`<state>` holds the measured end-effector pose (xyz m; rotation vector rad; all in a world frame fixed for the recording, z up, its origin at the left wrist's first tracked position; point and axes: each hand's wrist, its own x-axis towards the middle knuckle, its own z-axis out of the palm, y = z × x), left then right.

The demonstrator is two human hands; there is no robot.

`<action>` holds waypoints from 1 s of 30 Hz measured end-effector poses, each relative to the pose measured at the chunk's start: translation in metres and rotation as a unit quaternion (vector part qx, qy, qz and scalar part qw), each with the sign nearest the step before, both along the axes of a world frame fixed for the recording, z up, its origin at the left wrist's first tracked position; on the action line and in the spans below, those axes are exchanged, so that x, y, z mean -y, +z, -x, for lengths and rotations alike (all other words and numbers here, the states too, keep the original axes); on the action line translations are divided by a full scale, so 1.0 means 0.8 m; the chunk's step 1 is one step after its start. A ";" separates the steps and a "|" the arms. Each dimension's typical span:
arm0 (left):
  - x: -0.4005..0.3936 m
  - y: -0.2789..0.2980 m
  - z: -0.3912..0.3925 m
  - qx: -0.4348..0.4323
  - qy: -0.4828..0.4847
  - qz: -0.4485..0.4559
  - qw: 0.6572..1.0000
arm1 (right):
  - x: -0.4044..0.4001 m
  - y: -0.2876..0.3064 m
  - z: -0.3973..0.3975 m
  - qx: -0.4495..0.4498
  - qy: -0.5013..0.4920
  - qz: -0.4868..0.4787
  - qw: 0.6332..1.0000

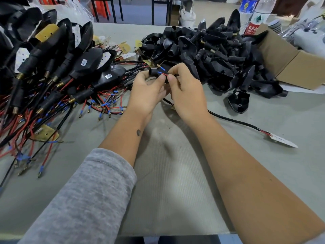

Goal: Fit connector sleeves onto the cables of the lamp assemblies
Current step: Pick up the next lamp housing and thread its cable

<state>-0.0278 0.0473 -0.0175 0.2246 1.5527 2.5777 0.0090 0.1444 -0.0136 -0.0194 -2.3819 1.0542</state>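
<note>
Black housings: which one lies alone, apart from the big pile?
The black housing on the bare table, in front of the pile, open side up; the rest are heaped together.

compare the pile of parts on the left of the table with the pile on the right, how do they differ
The left pile is black lamp bodies with red and black cables trailing out, tipped with blue and brass terminals. The right pile is bare black housings with hardly any cable showing. The left pile's cables spread toward the near edge; the right pile sits heaped beside a cardboard box. Both are black plastic and lie on the grey table.

An assembly workshop: a grey worktop (175, 182) heaped with black lamp housings (211, 55), wired lamp assemblies (52, 67), a cardboard box (290, 60).
</note>
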 end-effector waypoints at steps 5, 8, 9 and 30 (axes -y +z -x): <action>-0.001 0.000 -0.001 0.001 -0.004 -0.011 1.000 | 0.003 0.000 0.001 -0.009 -0.036 -0.019 0.999; -0.002 -0.002 0.000 -0.003 -0.001 -0.004 1.000 | 0.004 0.000 0.002 0.003 -0.057 -0.028 0.998; -0.001 -0.002 0.000 -0.006 0.000 -0.003 1.000 | 0.004 0.000 0.002 0.008 -0.059 -0.029 0.998; 0.006 -0.003 0.006 -0.003 -0.006 0.073 0.997 | -0.010 -0.001 0.009 -0.033 -0.041 -0.042 0.998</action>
